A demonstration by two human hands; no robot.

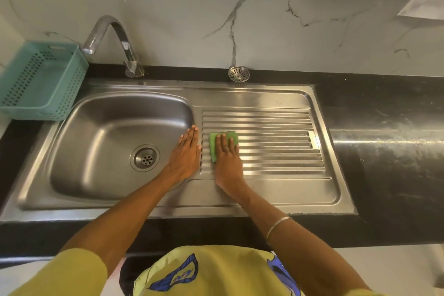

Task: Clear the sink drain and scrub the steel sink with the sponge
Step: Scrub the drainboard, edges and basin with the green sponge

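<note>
The steel sink point(101, 132) has a bowl on the left with a round drain point(144, 157) and a ribbed drainboard point(276, 144) on the right. A green sponge point(217, 142) lies on the drainboard's left end. My right hand point(227, 158) presses flat on the sponge with straight fingers. My left hand point(186, 151) rests flat on the steel strip between bowl and drainboard, fingers straight, holding nothing. A round steel drain strainer point(238, 74) lies on the black counter behind the sink, against the wall.
A curved tap point(113, 41) stands behind the bowl. A teal perforated basket point(40, 79) sits at the bowl's left rear corner. Black counter point(389, 142) extends to the right. A marble wall rises behind.
</note>
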